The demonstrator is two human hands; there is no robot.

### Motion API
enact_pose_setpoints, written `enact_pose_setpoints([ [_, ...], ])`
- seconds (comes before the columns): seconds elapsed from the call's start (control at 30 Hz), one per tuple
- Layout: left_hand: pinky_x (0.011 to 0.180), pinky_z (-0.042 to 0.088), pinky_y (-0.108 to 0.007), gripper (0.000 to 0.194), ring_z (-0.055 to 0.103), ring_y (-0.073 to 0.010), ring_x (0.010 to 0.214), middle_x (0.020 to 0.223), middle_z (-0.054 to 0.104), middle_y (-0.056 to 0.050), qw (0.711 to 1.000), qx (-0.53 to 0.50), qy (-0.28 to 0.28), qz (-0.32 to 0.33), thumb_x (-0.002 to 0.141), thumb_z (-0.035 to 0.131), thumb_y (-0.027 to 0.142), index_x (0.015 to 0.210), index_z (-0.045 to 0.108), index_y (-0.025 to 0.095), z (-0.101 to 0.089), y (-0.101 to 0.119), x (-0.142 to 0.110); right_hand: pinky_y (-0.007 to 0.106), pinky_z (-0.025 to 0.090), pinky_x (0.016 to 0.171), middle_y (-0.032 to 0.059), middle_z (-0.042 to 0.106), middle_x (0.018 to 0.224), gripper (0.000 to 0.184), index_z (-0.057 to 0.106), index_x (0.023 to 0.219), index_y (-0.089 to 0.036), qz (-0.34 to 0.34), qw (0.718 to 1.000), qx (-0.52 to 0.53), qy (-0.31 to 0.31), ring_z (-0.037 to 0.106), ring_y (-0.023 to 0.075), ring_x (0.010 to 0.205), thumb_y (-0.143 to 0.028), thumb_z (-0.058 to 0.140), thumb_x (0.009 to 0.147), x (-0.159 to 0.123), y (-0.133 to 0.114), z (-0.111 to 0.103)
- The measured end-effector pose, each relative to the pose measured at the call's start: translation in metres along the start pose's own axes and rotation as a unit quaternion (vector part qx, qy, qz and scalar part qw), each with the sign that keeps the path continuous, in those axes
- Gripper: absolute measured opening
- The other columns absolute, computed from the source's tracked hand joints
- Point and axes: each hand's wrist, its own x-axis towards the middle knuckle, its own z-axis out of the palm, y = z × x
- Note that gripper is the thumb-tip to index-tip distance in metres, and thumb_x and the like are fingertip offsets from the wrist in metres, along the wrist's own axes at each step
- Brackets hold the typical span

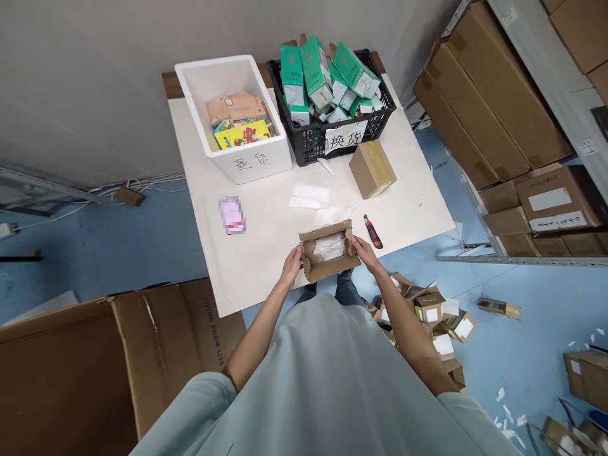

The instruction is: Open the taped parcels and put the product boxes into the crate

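An opened cardboard box (327, 272), shallow and brown, is held between my two hands at the table's front edge. White crumpled wrapping, perhaps plastic, lies inside it; what it covers I cannot make out. My left hand (291, 266) grips the box's left end, and my right hand (365, 251) grips its right end. Just right of my right hand, a red and black box cutter (373, 232) lies on the white table (266, 253). Behind it stands a taped brown carton (373, 170).
At the back are a white foam box (256, 166) with booklets and a black crate (313, 147) full of green cartons. A pink blurred item (232, 215) lies left. A large cardboard box (166, 342) stands lower left; discarded boxes (432, 310) litter the floor right, near shelving (508, 258).
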Motion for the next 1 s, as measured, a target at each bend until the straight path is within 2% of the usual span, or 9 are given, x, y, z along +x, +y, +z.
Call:
enact_pose_setpoints([
  [0.13,0.113,0.059,-0.046,0.076,0.068,-0.0338,0.142,0.16,0.068,-0.019,1.0,-0.006,-0.001,-0.003,0.101,0.057,0.082,0.145,0.067,0.022,-0.009,-0.008,0.012,0.047,0.065,0.106,0.0112,0.085,0.121,0.073,0.081,0.111,-0.023,0.042,0.999,-0.004,-0.013,0.077,0.0314,0.12,-0.09,0.057,0.094,0.006,0.005,-0.005],
  [0.23,0.116,0.059,-0.048,0.074,0.067,-0.0355,0.146,0.163,0.065,-0.022,0.999,0.01,0.042,-0.004,0.102,0.058,0.08,0.145,0.067,0.02,-0.021,0.001,0.035,0.044,0.065,0.102,0.014,0.084,0.124,0.068,0.081,0.117,-0.021,0.07,0.997,-0.012,-0.002,0.078,0.0287,0.115,-0.083,0.061,0.097,0.026,0.003,-0.02],
  [0.4,0.118,0.058,-0.048,0.064,0.064,-0.0342,0.149,0.167,0.062,-0.021,0.991,0.052,0.117,0.028,0.104,0.063,0.064,0.15,0.066,0.019,-0.037,0.048,0.092,0.038,0.065,0.093,0.0126,0.084,0.119,0.053,0.081,0.115,-0.02,0.085,0.995,-0.039,-0.028,0.079,0.0224,0.099,-0.068,0.074,0.092,0.092,-0.013,-0.041],
  [0.53,0.109,0.062,-0.043,0.071,0.069,-0.0318,0.138,0.162,0.066,-0.017,0.996,0.06,0.07,0.008,0.1,0.067,0.072,0.15,0.068,0.022,-0.035,0.084,0.117,0.029,0.063,0.079,0.0066,0.085,0.105,0.042,0.081,0.115,-0.021,0.109,0.987,-0.027,-0.116,0.077,0.0162,0.084,-0.055,0.079,0.09,0.139,-0.025,-0.047],
  [0.7,0.1,0.061,-0.041,0.085,0.073,-0.0296,0.116,0.128,0.08,-0.013,0.993,0.103,0.049,0.003,0.081,0.077,0.094,0.125,0.078,0.021,-0.014,0.1,0.108,0.024,0.052,0.055,0.0038,0.082,0.088,0.033,0.078,0.104,-0.019,0.174,0.951,-0.017,-0.256,0.07,0.0132,0.059,-0.044,0.088,0.084,0.145,-0.032,-0.059],
  [0.8,0.105,0.06,-0.044,0.083,0.074,-0.0297,0.113,0.115,0.082,-0.012,0.991,0.113,0.059,0.032,0.073,0.085,0.094,0.109,0.078,0.02,-0.004,0.097,0.091,0.026,0.06,0.063,0.0116,0.087,0.102,0.041,0.078,0.104,-0.02,0.248,0.919,0.019,-0.307,0.084,0.021,0.078,-0.06,0.078,0.099,0.136,-0.035,-0.067],
  [0.87,0.108,0.06,-0.046,0.08,0.075,-0.0309,0.115,0.117,0.083,-0.012,0.992,0.11,0.051,0.031,0.074,0.085,0.093,0.106,0.078,0.021,-0.004,0.095,0.078,0.031,0.065,0.069,0.0178,0.088,0.107,0.065,0.08,0.106,-0.019,0.296,0.891,0.028,-0.344,0.088,0.0278,0.094,-0.078,0.052,0.109,0.135,-0.037,-0.072],
  [0.93,0.112,0.06,-0.048,0.077,0.076,-0.033,0.12,0.123,0.084,-0.013,0.993,0.117,0.029,0.015,0.074,0.087,0.091,0.107,0.079,0.021,-0.01,0.096,0.067,0.036,0.068,0.074,0.0213,0.088,0.11,0.081,0.082,0.11,-0.018,0.281,0.894,-0.012,-0.35,0.087,0.0312,0.099,-0.084,0.034,0.112,0.142,-0.039,-0.073],
  [1.0,0.116,0.058,-0.05,0.075,0.076,-0.0348,0.127,0.13,0.083,-0.015,0.992,0.124,0.018,0.0,0.08,0.083,0.091,0.111,0.081,0.022,-0.02,0.1,0.066,0.04,0.069,0.082,0.0208,0.086,0.123,0.07,0.082,0.123,-0.018,0.172,0.925,-0.132,-0.311,0.085,0.0306,0.101,-0.076,0.042,0.114,0.156,-0.043,-0.066],
])
